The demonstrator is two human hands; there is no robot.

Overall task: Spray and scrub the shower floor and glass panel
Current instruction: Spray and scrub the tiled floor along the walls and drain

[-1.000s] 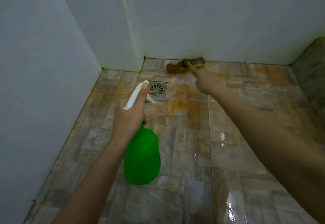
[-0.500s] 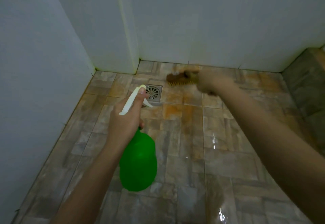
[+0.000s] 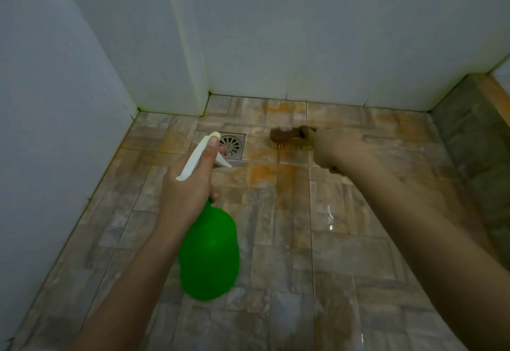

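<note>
My left hand (image 3: 187,188) grips the white trigger head of a green spray bottle (image 3: 209,251), held above the brown tiled shower floor (image 3: 276,240) with the nozzle towards the drain. My right hand (image 3: 335,148) grips the handle of a brown scrub brush (image 3: 288,138), whose bristles press on an orange-stained tile just right of the drain. The brush handle is mostly hidden in my fist. No glass panel is in view.
A round metal floor drain (image 3: 231,145) sits near the back left corner. White walls (image 3: 303,33) close the floor at the back and left. A raised tiled kerb (image 3: 474,135) runs along the right. Wet patches shine on the nearer tiles.
The brush has come away from the back wall towards me, onto the tile beside the drain. My left hand and the bottle have stayed nearly in place.
</note>
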